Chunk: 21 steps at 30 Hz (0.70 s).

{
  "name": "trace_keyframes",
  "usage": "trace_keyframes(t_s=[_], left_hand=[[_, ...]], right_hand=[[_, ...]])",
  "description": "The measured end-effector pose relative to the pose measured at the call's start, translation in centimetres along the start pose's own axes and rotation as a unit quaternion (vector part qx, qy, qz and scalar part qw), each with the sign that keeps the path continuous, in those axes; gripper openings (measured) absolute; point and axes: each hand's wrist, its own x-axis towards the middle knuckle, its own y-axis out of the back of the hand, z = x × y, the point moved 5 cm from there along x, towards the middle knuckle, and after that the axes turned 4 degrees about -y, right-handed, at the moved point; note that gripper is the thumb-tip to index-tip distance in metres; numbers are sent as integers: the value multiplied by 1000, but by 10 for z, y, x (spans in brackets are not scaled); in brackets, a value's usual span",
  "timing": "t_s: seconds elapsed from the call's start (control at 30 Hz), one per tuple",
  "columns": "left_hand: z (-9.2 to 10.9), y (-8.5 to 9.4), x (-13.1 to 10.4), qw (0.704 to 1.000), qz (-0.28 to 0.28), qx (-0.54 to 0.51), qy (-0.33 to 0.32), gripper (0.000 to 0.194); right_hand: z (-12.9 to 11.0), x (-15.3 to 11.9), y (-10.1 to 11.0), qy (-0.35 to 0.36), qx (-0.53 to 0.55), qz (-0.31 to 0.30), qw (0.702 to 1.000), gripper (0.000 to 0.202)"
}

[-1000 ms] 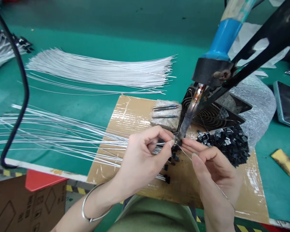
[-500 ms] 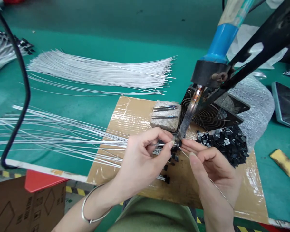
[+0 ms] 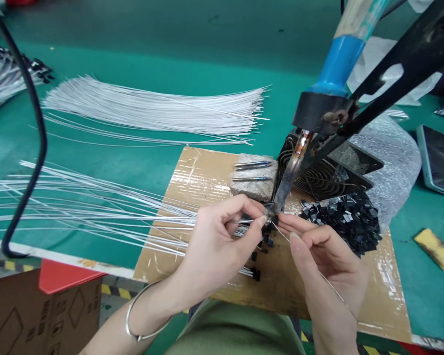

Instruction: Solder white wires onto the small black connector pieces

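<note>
Wire [image 3: 281,231], thin and silvery, is pinched in my right hand [image 3: 329,268], its end near the soldering iron [image 3: 321,108]; my left hand [image 3: 222,236] pinches a white lead [image 3: 245,221] beside the iron's tip.

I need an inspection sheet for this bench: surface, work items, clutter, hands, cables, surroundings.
Surface: green tabletop bearing a shiny brown cardboard sheet.
Work items: dense bundle of straight white wires; heap of small black rectangular pieces; blue-collared metal soldering iron on a black metal bracket.
Clutter: stained yellow sponge, dark-screened phone, clear bubble wrap.
Hands: left hand pinches a thin white wire beside the iron's tip; right hand holds a thin silvery strand leading there.
Cables: thick black cable curving down at left.
Surroundings: brown printed carton below the bench edge.
</note>
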Motion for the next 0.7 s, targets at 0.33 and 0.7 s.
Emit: trace_keyframes(t_s=[0.33, 0.7], left_hand=[[0, 1, -1, 1000, -1, -10, -3, 11], [-1, 1, -3, 1000, 0, -14, -14, 12]], right_hand=[[-1, -1, 0, 16, -8, -2, 1000, 19], [-3, -4, -1, 31, 0, 0, 1000, 20]])
